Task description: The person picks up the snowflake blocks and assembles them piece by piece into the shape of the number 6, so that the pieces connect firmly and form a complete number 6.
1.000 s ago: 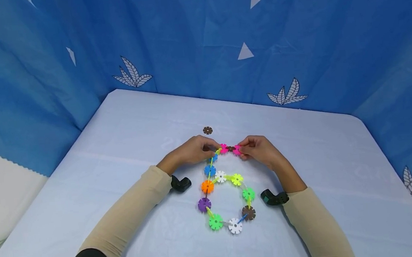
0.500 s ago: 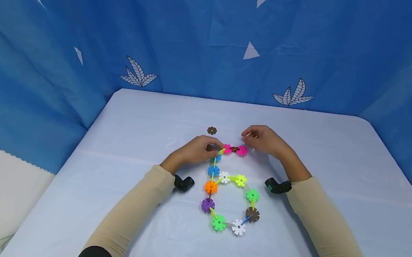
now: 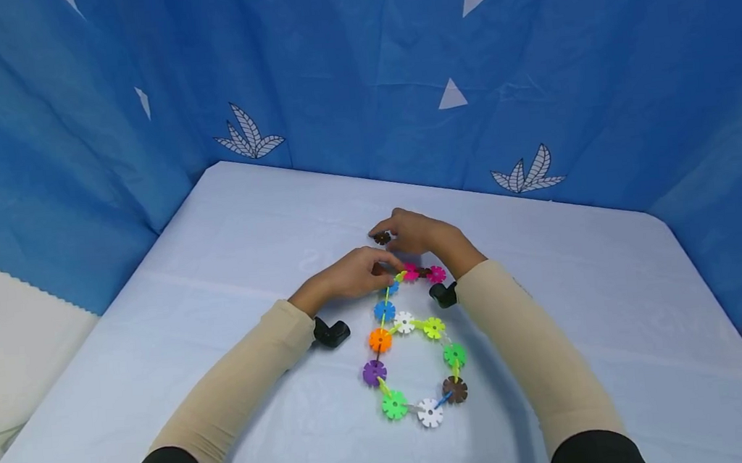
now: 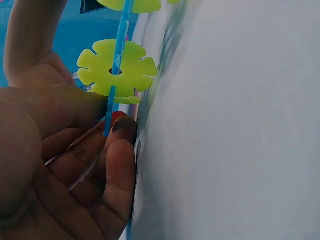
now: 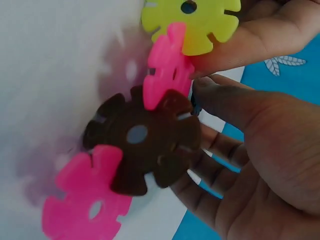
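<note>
A chain of slotted flower-shaped plastic discs, with an orange disc [image 3: 380, 340] and a purple disc [image 3: 374, 373] in it, forms a ring with an arm curving up to a pink disc [image 3: 436, 274]. My left hand [image 3: 359, 271] pinches a blue disc [image 4: 109, 112] at the bend of that arm, beside a yellow disc [image 4: 120, 70]. Beyond the chain, my right hand [image 3: 413, 232] has thumb and index finger on either side of a loose brown disc [image 3: 382, 238]. In the right wrist view, a linked brown disc [image 5: 145, 135] partly covers the right fingers.
The table [image 3: 266, 232] wears a white cloth. Black wrist devices [image 3: 332, 333] sit by both wrists. A blue patterned curtain [image 3: 346, 81] hangs behind the table's far edge.
My right hand has let go of the pink end disc, lifted away, and moved left and farther back to the loose brown disc. My left hand keeps its hold on the chain.
</note>
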Demonstrator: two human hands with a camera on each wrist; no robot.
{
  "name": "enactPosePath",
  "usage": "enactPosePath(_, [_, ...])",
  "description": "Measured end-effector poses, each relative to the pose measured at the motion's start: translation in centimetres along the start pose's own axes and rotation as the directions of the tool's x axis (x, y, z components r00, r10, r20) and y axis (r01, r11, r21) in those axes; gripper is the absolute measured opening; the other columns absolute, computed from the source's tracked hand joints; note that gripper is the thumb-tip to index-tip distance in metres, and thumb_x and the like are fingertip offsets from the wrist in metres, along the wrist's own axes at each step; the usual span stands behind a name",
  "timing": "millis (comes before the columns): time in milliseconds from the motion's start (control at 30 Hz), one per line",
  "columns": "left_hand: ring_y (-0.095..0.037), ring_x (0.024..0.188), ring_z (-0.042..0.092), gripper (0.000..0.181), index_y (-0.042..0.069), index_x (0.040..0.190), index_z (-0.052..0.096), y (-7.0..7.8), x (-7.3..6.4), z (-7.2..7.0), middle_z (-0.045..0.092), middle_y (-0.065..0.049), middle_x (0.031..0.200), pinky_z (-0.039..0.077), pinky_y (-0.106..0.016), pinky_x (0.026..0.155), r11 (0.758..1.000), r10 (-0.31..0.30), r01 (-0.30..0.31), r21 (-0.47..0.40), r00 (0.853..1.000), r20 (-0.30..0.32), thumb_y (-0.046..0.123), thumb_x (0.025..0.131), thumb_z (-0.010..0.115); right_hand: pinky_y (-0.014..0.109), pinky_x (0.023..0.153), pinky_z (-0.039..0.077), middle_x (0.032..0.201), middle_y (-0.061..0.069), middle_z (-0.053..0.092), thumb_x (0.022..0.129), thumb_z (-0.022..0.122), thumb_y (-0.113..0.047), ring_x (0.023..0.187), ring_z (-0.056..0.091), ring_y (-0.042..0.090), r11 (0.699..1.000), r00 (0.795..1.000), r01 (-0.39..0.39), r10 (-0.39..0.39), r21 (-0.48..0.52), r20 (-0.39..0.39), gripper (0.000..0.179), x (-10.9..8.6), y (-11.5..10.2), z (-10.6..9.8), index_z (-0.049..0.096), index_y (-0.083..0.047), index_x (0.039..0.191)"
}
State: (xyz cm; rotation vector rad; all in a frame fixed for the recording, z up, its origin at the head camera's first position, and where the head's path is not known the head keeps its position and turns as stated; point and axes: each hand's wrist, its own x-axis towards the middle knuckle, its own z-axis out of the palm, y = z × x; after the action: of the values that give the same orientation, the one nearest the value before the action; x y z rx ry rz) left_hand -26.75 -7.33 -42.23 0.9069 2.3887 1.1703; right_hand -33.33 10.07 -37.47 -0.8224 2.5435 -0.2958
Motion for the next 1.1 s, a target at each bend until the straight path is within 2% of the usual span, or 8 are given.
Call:
enactPosePath(100, [-0.016, 0.102, 0.063, 0.026, 0.008, 0.124, 0.070, -0.1, -0.1, 0.0, 0.068, -0.004, 0.122, 0.050, -0.031, 0.094, 1.000, 0.004, -0.004, -0.006, 1.000, -0.001, 0.005, 0.099, 0.065, 0.040, 0.099, 0.048, 0.123, 0.010, 0.063, 0.101, 0.059, -0.002, 0.110, 0.057, 0.025, 0.999, 0.999, 0.023, -0.022, 0.039, -0.023, 0.037, 0.1, 0.2, 0.0, 0.065, -0.012, 0.136])
enactPosePath(200, [-0.015, 0.101, 0.063, 0.028, 0.009, 0.126, 0.071, 0.0, 0.0, 0.1, 0.067, -0.003, 0.123, 0.050, -0.030, 0.094, 1.000, -0.005, 0.005, -0.008, 1.000, 0.003, 0.005, 0.099, 0.065, 0.039, 0.093, 0.051, 0.112, 0.010, 0.066, 0.097, 0.062, 0.003, 0.103, 0.058, 0.027, 0.995, 0.998, 0.021, -0.016, 0.093, -0.056, 0.030, -0.6, 1.4, 0.2, 0.068, -0.009, 0.124])
enactPosePath(400, [-0.014, 0.106, 0.063, 0.028, 0.013, 0.127, 0.071, 0.3, -0.2, 0.1, 0.067, 0.000, 0.125, 0.049, -0.033, 0.097, 0.999, -0.042, 0.042, -0.019, 0.999, -0.004, 0.008, 0.100, 0.065, 0.039, 0.085, 0.051, 0.105, 0.011, 0.063, 0.093, 0.071, -0.002, 0.095, 0.056, 0.027, 0.976, 0.992, -0.091, 0.106, 0.196, -0.068, 0.020, -3.4, 3.8, 0.4, 0.064, -0.008, 0.111])
enactPosePath(567, [-0.015, 0.111, 0.062, 0.029, 0.015, 0.128, 0.070, 0.3, -0.2, 0.2, 0.064, -0.001, 0.131, 0.048, -0.035, 0.099, 0.999, -0.050, 0.050, -0.016, 0.999, -0.011, 0.009, 0.100, 0.065, 0.042, 0.085, 0.049, 0.106, 0.012, 0.063, 0.093, 0.072, -0.004, 0.098, 0.056, 0.029, 0.939, 0.967, -0.159, 0.210, 0.304, -0.141, 0.019, -6.6, 5.9, 1.8, 0.062, -0.009, 0.109])
enactPosePath(700, [-0.016, 0.111, 0.062, 0.029, 0.014, 0.128, 0.070, 0.1, -0.2, 0.2, 0.063, -0.001, 0.132, 0.048, -0.035, 0.099, 0.999, -0.048, 0.048, -0.009, 0.999, -0.013, 0.009, 0.100, 0.064, 0.043, 0.087, 0.047, 0.103, 0.011, 0.064, 0.096, 0.067, 0.000, 0.098, 0.056, 0.030, 0.910, 0.946, -0.120, 0.226, 0.396, -0.233, 0.016, -9.1, 7.0, 3.5, 0.062, -0.009, 0.108])
enactPosePath(800, [-0.017, 0.111, 0.061, 0.029, 0.014, 0.129, 0.069, 0.1, -0.2, 0.2, 0.063, -0.002, 0.132, 0.048, -0.035, 0.099, 0.999, -0.047, 0.046, -0.009, 0.999, -0.012, 0.010, 0.101, 0.064, 0.042, 0.086, 0.048, 0.100, 0.010, 0.064, 0.097, 0.064, 0.003, 0.096, 0.058, 0.028, 0.909, 0.935, -0.075, 0.207, 0.409, -0.287, 0.014, -10.3, 7.3, 4.5, 0.061, -0.007, 0.107])
enactPosePath(1100, [-0.018, 0.111, 0.061, 0.029, 0.014, 0.129, 0.069, 0.3, -0.3, 0.3, 0.063, -0.001, 0.132, 0.048, -0.035, 0.098, 0.999, -0.048, 0.048, -0.011, 0.999, -0.011, 0.010, 0.101, 0.064, 0.038, 0.080, 0.052, 0.100, 0.005, 0.071, 0.099, 0.062, 0.000, 0.095, 0.063, 0.025, 0.910, 0.925, -0.053, 0.200, 0.411, -0.322, 0.008, -12.2, 6.4, 5.5, 0.059, -0.007, 0.102])
